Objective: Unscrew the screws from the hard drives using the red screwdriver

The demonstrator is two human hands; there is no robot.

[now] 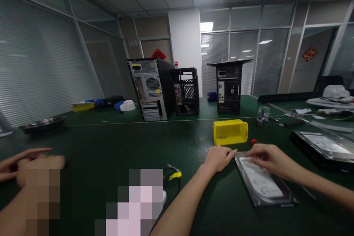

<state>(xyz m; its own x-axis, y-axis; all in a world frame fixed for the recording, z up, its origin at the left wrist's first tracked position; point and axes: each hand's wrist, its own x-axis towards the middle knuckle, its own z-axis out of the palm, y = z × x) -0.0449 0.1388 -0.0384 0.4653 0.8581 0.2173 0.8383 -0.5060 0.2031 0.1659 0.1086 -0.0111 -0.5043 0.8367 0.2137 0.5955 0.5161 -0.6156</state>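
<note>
A hard drive [272,190] with a white label lies flat on the green table in front of me. My left hand [219,158] rests beside its far left corner, fingers bent together and fingertips against the edge. Over the far part of the drive is my right hand [264,158], thumb and fingers pinched close above the label. Whatever may be between those fingertips is too small to make out. A red-tipped object [254,141] shows just behind the right hand, mostly hidden. The yellow bin [231,141] beyond my hands lies with its opening toward me, small dark bits inside.
Another person's hands [35,164] are at the left. Computer cases [151,90] stand across the table. More hard drives [320,149] are stacked at the right near loose tools [290,122]. A cable with a yellow tag [175,175] lies left of my left forearm.
</note>
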